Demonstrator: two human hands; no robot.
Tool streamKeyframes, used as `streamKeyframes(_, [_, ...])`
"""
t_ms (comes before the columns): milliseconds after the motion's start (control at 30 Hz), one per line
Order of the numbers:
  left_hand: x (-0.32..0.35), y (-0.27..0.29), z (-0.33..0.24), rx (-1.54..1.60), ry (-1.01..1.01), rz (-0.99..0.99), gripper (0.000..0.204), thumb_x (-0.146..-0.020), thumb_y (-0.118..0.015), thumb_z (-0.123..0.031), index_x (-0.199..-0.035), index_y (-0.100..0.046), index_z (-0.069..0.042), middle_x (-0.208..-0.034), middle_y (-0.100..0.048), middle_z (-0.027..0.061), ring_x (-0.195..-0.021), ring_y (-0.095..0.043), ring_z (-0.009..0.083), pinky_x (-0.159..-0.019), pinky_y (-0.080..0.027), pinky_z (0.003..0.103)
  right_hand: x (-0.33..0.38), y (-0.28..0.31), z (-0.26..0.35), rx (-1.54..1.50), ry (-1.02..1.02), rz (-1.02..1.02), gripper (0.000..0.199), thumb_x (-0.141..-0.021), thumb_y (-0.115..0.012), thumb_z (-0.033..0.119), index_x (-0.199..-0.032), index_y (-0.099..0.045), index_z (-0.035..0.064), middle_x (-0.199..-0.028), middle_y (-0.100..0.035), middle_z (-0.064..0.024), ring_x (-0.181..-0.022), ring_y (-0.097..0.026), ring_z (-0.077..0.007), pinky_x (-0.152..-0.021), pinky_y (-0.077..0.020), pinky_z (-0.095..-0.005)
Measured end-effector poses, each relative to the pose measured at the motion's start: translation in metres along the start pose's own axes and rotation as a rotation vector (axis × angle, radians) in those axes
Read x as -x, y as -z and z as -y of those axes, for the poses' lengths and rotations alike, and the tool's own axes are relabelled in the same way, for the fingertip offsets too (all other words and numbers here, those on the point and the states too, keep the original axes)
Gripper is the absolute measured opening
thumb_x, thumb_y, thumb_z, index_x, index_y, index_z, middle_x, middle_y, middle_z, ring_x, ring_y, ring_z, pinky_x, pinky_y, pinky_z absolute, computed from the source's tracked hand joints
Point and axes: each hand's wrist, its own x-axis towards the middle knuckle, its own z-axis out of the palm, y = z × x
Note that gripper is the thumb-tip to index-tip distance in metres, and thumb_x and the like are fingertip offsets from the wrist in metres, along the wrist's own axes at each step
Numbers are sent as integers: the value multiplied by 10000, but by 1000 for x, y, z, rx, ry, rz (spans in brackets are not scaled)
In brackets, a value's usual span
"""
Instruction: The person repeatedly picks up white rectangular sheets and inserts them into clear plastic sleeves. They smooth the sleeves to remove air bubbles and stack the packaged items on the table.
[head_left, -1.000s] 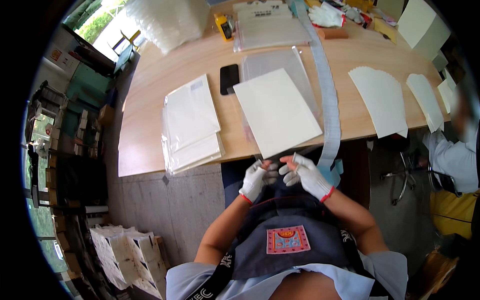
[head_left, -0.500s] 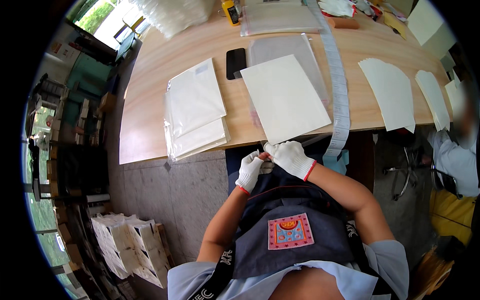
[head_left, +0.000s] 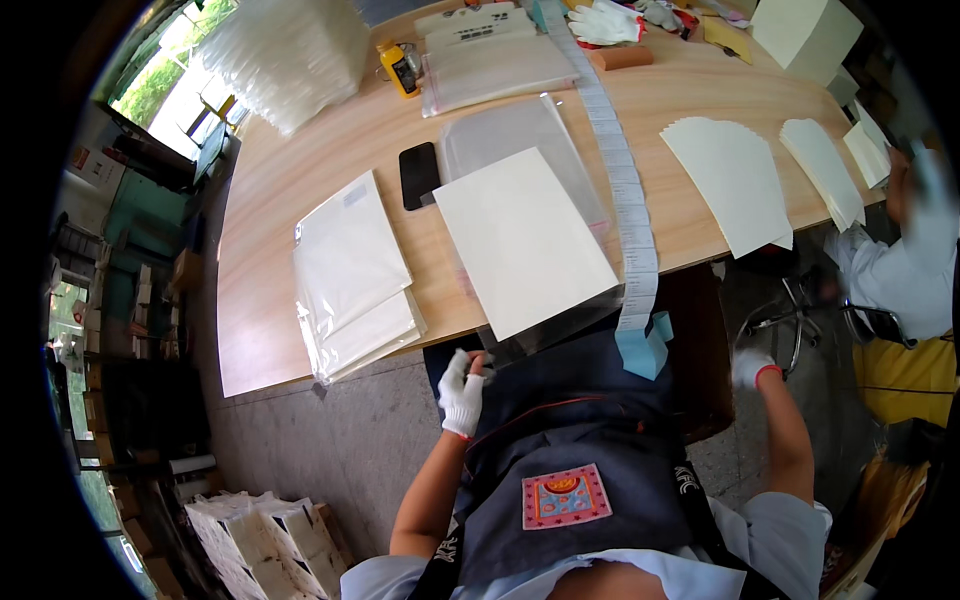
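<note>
While at clear sleeve (head_left: pixel 545 338), left hand (head_left: pixel 462 392)

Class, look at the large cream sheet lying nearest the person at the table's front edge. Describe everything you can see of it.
The cream sheet is a plain, blank rectangle, like stiff paper or card. It lies flat and slightly skewed on the wooden table, partly on a clear plastic sleeve, its near corner jutting over the table's front edge. A long label strip runs along its right side. The gloved left hand is just below it, not clearly touching.

Smooth wooden table (head_left: pixel 300 210), matt cream paper sheet (head_left: pixel 525 240), glossy clear plastic sleeve (head_left: pixel 500 135), white cloth gloves (head_left: pixel 612 22)
</note>
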Motion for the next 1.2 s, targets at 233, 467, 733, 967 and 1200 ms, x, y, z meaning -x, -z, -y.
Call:
streamKeyframes(233, [-16, -15, -2, -720, -832, -167, 241, -644, -705, -40, -841, -577, -92, -1040, -597, 92, -697, -603, 223, -550, -479, 329, 58, 171, 158, -560, 650, -1118, 303, -651, -716, 249, -895, -599, 113, -859, -612, -80, -820, -585, -270, -701, -449, -392])
streamKeyframes(467, [-24, 0, -2, -652, -769, -207, 243, -685, -720, -72, -714, -479, -73, -698, -572, 58, -620, -556, 211, -540, -450, 321, 17, 195, 202, -341, 710, -1118, 154, -686, -658, 216, -732, -562, 105, -759, -556, -35, -775, -570, -229, -652, -447, -372])
streamKeyframes(733, [-18, -13, 5, 441, 32, -143, 169, -861, -586, -142, -770, -454, -88, -702, -493, -1, -612, -488, 80, -596, -479, 253, 10, 189, 219, -506, 473, -1093, 165, -749, -616, 232, -800, -535, 99, -768, -562, -83, -705, -578, -279, -593, -441, -402])
streamKeyframes(967, [-11, -16, 1, 496, 105, -256, 128, -824, -589, -83, -910, -494, -95, -791, -510, 15, -688, -536, 110, -614, -495, 292, 15, 205, 224, -548, 190, -927, 120, -729, -553, 89, -829, -487, 83, -790, -589, -94, -741, -573, -293, -628, -438, -424])
streamKeyframes(1200, [-19, -26, -53, -928, -789, -18, 425, -714, -674, -207, -1118, -556, -152, -1239, -479, 126, -1167, -415, 329, -1009, -280, 485, 36, 193, 250, -464, 824, -1197, 241, -730, -632, 147, -957, -567, 101, -903, -570, -69, -919, -547, -270, -801, -427, -365])
